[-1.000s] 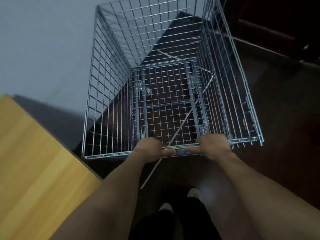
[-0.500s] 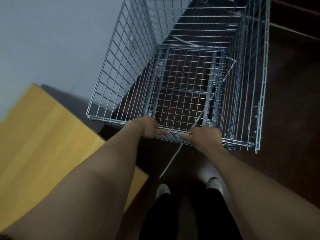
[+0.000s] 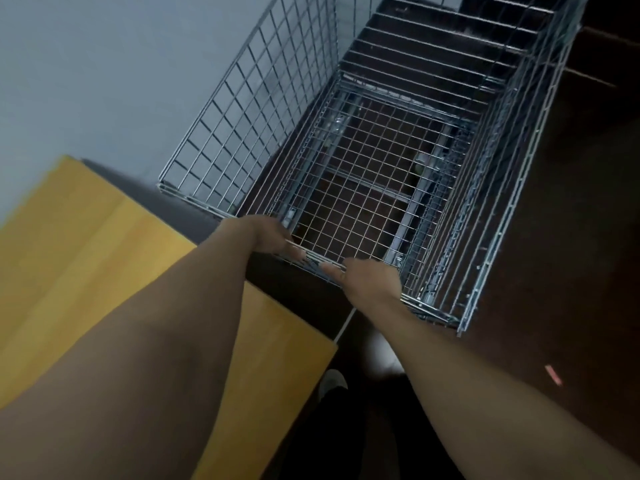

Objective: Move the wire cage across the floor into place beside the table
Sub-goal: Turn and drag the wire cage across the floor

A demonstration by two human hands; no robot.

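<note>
A tall open-topped silver wire cage point(image 3: 242, 133) stands on the dark floor, seen from above, its left side close to the grey wall. My left hand point(image 3: 266, 235) and my right hand point(image 3: 369, 280) both grip the near top rim, fingers curled over the wire, a short gap between them. The yellow wooden table point(image 3: 86, 244) lies at the lower left; its far corner edge sits just left of the cage's near left corner, with a narrow dark gap between.
The grey wall point(image 3: 104, 71) fills the upper left. Dark brown floor point(image 3: 571, 237) spreads to the right of the cage. A thin pale line point(image 3: 343, 327) runs along the floor below the cage. A small pink scrap point(image 3: 553, 374) lies on the floor at right. My feet point(image 3: 334, 381) stand below.
The cage has shifted up and to the right in view and turned, its left side nearing the wall. The table now reaches farther right beneath my left arm. Both hands keep their grip.
</note>
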